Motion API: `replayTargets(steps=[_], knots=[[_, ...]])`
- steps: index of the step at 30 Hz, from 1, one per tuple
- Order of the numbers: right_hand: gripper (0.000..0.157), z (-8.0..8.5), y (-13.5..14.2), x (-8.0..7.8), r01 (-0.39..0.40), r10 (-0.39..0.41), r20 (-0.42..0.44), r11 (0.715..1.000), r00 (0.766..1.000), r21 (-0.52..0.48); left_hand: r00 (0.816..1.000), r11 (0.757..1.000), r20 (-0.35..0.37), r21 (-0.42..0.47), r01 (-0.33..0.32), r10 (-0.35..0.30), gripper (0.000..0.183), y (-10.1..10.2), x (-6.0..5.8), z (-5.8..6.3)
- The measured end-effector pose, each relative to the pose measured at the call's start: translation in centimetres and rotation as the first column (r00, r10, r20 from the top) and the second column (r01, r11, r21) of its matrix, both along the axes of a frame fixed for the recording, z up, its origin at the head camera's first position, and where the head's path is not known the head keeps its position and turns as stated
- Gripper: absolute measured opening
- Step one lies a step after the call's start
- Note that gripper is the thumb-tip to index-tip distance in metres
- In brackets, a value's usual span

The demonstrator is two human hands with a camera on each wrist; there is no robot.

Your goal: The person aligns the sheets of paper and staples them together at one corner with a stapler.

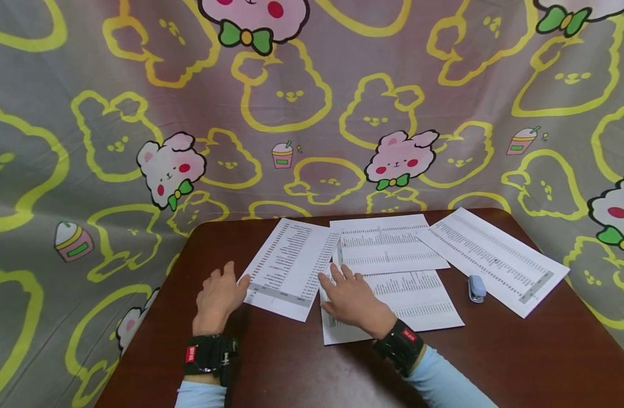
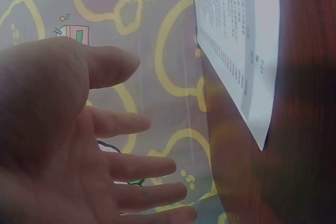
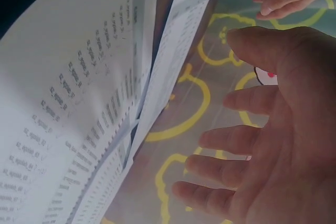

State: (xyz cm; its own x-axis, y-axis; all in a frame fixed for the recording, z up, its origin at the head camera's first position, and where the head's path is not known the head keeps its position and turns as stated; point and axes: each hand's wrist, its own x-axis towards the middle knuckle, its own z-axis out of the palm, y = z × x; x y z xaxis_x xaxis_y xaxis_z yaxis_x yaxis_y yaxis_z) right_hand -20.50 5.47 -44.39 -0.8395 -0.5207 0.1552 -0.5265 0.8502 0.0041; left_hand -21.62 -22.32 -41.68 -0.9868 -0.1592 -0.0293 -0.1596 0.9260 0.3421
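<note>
My left hand (image 1: 220, 297) hovers beside the left printed sheet (image 1: 291, 266), fingers spread and holding nothing. In the left wrist view its fingers (image 2: 142, 166) are straight, apart from that sheet. My right hand (image 1: 355, 297) is above the near middle sheet (image 1: 419, 300), fingers spread with nothing in them. Its straight fingers (image 3: 226, 140) show in the right wrist view, with the paper alongside. Behind the near middle sheet lies another printed sheet (image 1: 388, 243), which overlaps it. A fourth sheet (image 1: 495, 260) is angled at the right. Next to it sits a small light-blue stapler (image 1: 477, 288).
The sheets lie on a dark brown wooden table (image 1: 291, 362). A grey curtain (image 1: 322, 113) with yellow cartoon outlines hangs behind the table and along both sides. Each wrist wears a black strap with a camera (image 1: 210, 355).
</note>
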Motion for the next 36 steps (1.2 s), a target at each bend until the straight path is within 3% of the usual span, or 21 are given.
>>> replayTargets(steps=[7,16,36], knots=[[0.053,-0.7,-0.6,0.1,-0.056,0.057,-0.032,0.998,0.998,0.03,1.0,1.0,0.007,0.011,-0.017,0.017,0.067,-0.4,0.0,-0.8],[0.024,-1.3,-1.4,0.2,-0.15,0.146,-0.198,0.989,0.969,-0.005,0.999,0.999,0.0,0.035,-0.032,0.032,0.062,-1.0,-0.2,-2.1],[0.028,-2.7,-2.7,0.3,-0.192,0.198,-0.215,0.98,0.956,0.046,0.995,0.995,0.052,0.037,-0.09,0.088,0.058,-1.5,-1.0,-4.1]])
